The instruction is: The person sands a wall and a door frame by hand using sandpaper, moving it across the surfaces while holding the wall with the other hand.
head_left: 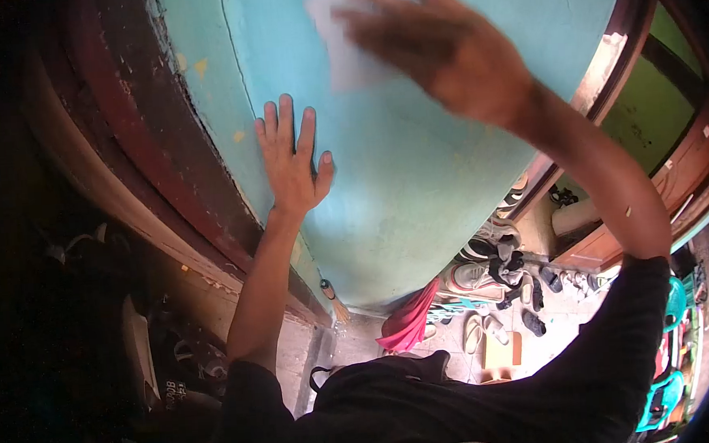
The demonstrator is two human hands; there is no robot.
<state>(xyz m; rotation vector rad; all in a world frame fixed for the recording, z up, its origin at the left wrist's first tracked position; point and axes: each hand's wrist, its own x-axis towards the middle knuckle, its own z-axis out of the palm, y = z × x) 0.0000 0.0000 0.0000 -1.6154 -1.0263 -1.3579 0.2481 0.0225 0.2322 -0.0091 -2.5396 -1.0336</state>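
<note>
My left hand (294,168) lies flat on the light blue-green wall (401,194), its fingers spread. Higher up and to the right, my right hand (458,61) is blurred by motion, with its fingers stretched out and apart. A pale, whitish sheet (340,48) shows against the wall, partly covered by those fingers. Whether the right hand presses on this sheet, I cannot tell. Near the foot of the wall, a small brush-like thing (332,300) with a dark handle and light bristles stands at the corner.
Dark red door frame (141,113) borders the wall on the left. Below right, many shoes (472,278) crowd the floor beside a pink cloth (405,320) and a tan box (500,351). A wooden-framed window (655,97) and turquoise chairs (662,402) are at the right.
</note>
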